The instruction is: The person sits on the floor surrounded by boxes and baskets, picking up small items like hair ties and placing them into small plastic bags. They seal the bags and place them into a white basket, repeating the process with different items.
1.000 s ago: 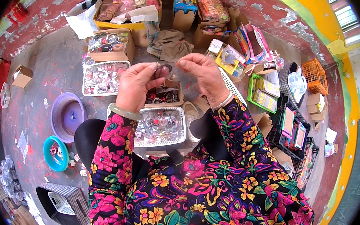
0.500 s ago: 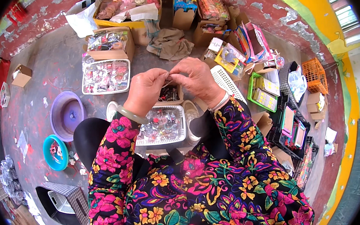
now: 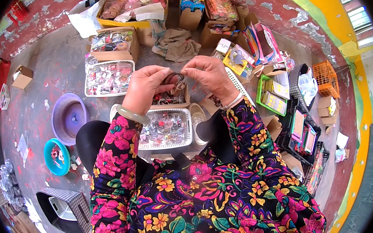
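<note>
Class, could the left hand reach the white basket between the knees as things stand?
Probably yes: the white basket looks open-topped and near the left hand, though that hand holds a dark loop.

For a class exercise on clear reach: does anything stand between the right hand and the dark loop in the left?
Nothing visible does. The right hand is right beside the dark loop in the left hand; whether it touches the loop is unclear.

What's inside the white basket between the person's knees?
The white plastic basket holds a heap of small clear packets with red and dark bits showing. Whatever lies beneath the top packets is covered, so it can't be seen.
</note>
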`<move>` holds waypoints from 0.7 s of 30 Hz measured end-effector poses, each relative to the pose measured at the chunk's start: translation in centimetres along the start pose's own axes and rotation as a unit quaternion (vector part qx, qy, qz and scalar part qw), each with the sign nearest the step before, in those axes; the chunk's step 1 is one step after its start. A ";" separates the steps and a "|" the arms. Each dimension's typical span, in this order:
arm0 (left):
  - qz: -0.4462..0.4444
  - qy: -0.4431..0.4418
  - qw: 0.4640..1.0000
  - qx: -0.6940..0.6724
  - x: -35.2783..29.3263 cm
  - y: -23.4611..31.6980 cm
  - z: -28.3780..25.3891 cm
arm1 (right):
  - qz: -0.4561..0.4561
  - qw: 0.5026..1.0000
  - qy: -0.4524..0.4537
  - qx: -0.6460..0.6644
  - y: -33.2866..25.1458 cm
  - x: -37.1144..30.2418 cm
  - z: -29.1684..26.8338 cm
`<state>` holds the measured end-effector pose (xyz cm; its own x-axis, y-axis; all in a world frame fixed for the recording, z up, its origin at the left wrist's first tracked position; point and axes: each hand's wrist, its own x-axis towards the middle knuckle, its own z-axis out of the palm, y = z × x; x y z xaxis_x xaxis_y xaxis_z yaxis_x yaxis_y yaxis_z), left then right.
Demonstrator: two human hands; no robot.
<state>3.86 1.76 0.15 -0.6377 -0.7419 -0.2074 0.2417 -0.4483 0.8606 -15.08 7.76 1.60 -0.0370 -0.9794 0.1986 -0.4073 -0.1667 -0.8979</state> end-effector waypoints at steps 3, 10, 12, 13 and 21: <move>-0.004 0.007 1.000 -0.028 -0.2 0.0 0.1 | 0.027 0.999 0.003 0.039 0.4 0.0 0.1; 0.014 0.077 0.993 -0.092 0.3 0.6 -1.6 | 0.069 0.976 0.092 0.184 1.1 0.4 -0.9; 0.035 0.062 0.987 -0.142 0.4 0.9 -2.4 | 0.070 0.970 0.094 0.211 2.2 0.6 -2.0; 0.046 0.057 0.983 -0.167 0.3 0.9 -2.7 | 0.107 0.964 0.074 0.232 2.0 0.7 -1.6; 0.069 0.066 0.956 -0.278 1.4 -1.1 -2.2 | 0.234 0.929 -0.033 0.286 1.2 0.5 3.5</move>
<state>4.35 0.11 -2.09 -0.4817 -0.8536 -0.1983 0.6924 -0.5094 0.5110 -12.42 6.68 -0.79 -0.0245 -0.9615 -0.2735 0.1918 0.2640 -0.9453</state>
